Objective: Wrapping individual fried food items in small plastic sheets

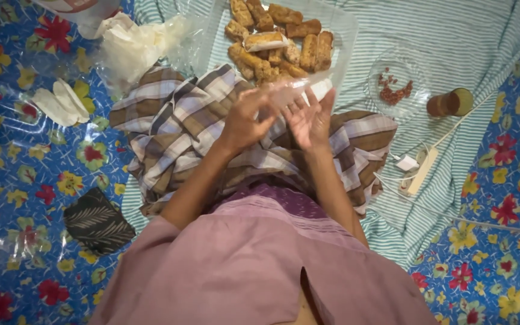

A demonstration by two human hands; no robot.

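Note:
My left hand (249, 117) and my right hand (312, 117) are raised together over my lap, which is covered by a brown and white checked cloth (176, 120). Both pinch a thin, clear plastic wrapper (293, 89) between their fingers. Just beyond the hands lies a clear tray (344, 36) piled with several golden fried rolls (275, 39); one roll (264, 41) on top is wrapped in white.
A clear plate with red bits (395, 90) and a brown drink in a glass (451, 102) stand at the right on green striped cloth. A white power strip with a plug (419, 168) lies below them. Crumpled plastic bags (133, 42) and a dark pouch (97, 221) lie left.

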